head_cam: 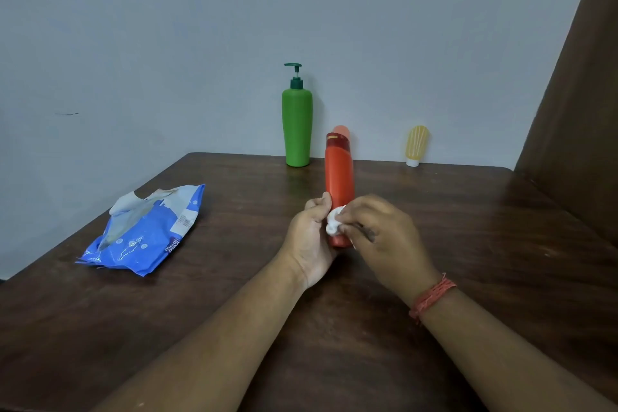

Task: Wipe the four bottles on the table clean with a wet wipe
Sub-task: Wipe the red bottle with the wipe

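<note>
While hands (312,237) wipe one bottle (339,174), three others (297,127) stand.

Both forearms reach forward, left hand (309,237) curled in a grip, right hand (384,237) pinching beside it.

We saw a dark wooden table (434,217) pushed up to a pale wall. On it, at the left, lay a blue wipe pack (147,237), crumpled, its flap torn open. At the far edge stood a green pump bottle (297,130), upright, and well to its right a small yellow bottle (415,145) resting on its white cap. Between them a second orange shape (341,129) showed behind the held bottle; we could not tell more of it.
</note>
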Motion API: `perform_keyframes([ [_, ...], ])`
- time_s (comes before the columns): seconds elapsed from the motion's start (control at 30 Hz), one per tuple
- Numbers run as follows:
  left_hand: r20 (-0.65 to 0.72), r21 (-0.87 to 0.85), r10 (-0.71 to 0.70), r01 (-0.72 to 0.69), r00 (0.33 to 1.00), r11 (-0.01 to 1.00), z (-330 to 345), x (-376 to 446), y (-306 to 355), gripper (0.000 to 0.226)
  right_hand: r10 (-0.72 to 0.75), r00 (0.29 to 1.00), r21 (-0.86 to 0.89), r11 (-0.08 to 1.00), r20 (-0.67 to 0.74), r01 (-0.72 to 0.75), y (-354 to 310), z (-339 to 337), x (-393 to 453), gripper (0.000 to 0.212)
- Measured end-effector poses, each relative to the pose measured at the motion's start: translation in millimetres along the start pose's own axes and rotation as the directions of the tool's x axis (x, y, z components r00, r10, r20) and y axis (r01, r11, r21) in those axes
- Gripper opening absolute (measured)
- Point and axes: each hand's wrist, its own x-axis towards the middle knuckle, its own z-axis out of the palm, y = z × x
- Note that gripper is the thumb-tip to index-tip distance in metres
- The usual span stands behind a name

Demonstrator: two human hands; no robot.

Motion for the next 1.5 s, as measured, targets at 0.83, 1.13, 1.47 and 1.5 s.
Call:
perform_keyframes([
  [0.83, -0.061, 0.079, 0.035, -0.031, 0.998, 0.996, 1.2, 1.8, -2.4, 0.056, -0.059, 0.981, -0.245, 0.964, 0.187, 0.105, -4.0, -6.8, 7.2, 0.017],
  [1.13, -0.113, 0.048, 0.060, -0.054, 0.992, 0.997, -0.9, 1.0, 3.8, 0.064, -0.145, 0.969, -0.158, 0.971, 0.202, 0.178, -1.4, -6.2, 4.3, 0.022],
  [1.47, -0.134, -0.041, 0.054, -0.060, 0.990, 0.997, -6.2, 1.6, 11.2, 0.041, -0.191, 0.955, -0.055, 0.977, 0.227, 0.208, 2.2, -8.5, -0.3, 0.021],
  [1.5, -0.121, -0.070, 0.044, -0.053, 0.992, 0.996, -4.7, 0.2, 11.6, 0.038, -0.181, 0.964, -0.014, 0.982, 0.195, 0.187, 1.2, -7.5, -0.2, 0.022],
])
